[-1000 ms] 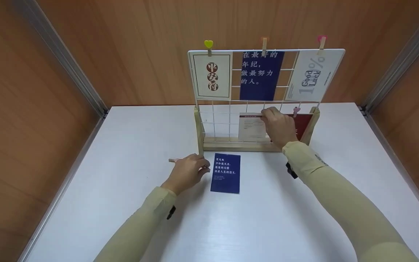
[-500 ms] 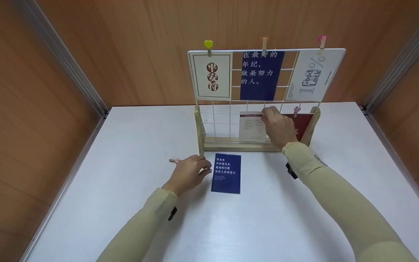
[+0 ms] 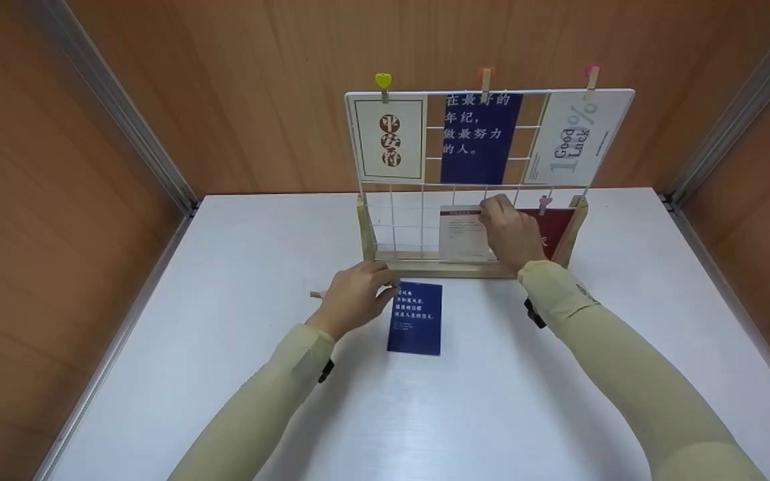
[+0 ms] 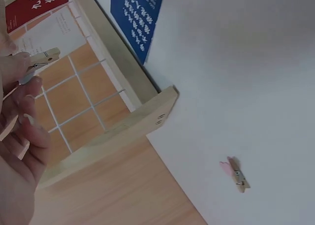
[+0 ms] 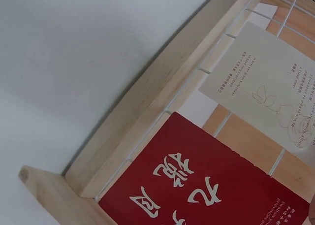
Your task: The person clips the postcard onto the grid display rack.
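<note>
In the head view my right hand (image 3: 510, 230) pinches the upper right part of a pale card (image 3: 462, 234) and holds it against the lower half of a white wire grid rack (image 3: 408, 230). Printed text and a line-drawn rose show on this card (image 5: 261, 82) in the right wrist view. My left hand (image 3: 357, 294) is near the rack's lower left, overlapping a corner of a blue card (image 3: 416, 327) that lies on the table. Between its thumb and fingers is a small wooden clothespin (image 4: 45, 58), seen in the left wrist view.
A red card (image 5: 197, 180) hangs beside the pale one under a pink clothespin (image 3: 545, 204). Three cards hang along the grid's top, each under a clothespin. Another clothespin with a pink heart (image 4: 236, 175) lies on the white table, left of the wooden stand (image 4: 118, 131).
My left hand has moved right and slightly forward, from beside the blue card to over its upper left corner. The right hand keeps the pale card in nearly the same place.
</note>
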{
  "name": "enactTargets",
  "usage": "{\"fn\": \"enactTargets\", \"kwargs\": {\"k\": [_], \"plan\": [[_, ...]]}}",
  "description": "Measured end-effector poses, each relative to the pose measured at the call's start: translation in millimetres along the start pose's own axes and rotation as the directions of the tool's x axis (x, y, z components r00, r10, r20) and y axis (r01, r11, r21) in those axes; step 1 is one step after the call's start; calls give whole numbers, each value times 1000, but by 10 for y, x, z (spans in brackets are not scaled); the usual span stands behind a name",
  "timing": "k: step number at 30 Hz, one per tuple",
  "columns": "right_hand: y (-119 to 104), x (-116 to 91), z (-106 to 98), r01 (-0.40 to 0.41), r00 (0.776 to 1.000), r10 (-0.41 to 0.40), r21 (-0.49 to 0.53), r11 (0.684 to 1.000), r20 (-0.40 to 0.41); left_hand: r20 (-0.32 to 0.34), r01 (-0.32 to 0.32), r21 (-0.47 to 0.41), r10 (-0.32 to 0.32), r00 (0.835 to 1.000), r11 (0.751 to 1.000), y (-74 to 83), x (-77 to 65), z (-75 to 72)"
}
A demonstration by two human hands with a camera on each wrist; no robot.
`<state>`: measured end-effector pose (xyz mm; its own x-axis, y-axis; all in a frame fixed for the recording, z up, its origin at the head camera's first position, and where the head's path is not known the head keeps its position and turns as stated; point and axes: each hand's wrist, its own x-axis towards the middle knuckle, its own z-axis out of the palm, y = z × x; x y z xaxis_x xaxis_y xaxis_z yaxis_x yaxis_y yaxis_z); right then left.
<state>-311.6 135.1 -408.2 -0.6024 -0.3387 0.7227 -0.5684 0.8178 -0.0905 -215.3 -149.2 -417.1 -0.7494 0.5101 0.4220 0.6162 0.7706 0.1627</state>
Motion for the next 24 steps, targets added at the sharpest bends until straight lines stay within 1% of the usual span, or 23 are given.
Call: {"fn": "enactTargets", "kwargs": {"k": [2, 6, 9, 15, 19, 24], "plan": [[-2, 0, -2, -1, 1000, 1, -9, 1000, 5, 0, 0, -6, 0, 1000, 1000, 30, 79, -26], [-6, 0, -8, -10, 1000, 10, 1, 1000, 15, 4, -1, -29, 1, 1000, 1000, 103, 238, -60], [-6, 2, -11, -12, 1000, 12, 9, 1000, 17, -2, -10, -31, 10, 1000, 999, 153, 357, -79], [4, -5, 2, -5, 1000, 5, 18, 1000, 8, -23, -60, 7, 60, 998, 998, 230, 601, -93], [16, -8, 18, 0, 1000, 0, 20, 1000, -3, -34, -60, 30, 61, 998, 998, 285, 774, -121], [13, -8, 33, 3, 1000, -3, 12, 1000, 0, -82, -64, 45, 68, 994, 997, 312, 963, -147]]}}
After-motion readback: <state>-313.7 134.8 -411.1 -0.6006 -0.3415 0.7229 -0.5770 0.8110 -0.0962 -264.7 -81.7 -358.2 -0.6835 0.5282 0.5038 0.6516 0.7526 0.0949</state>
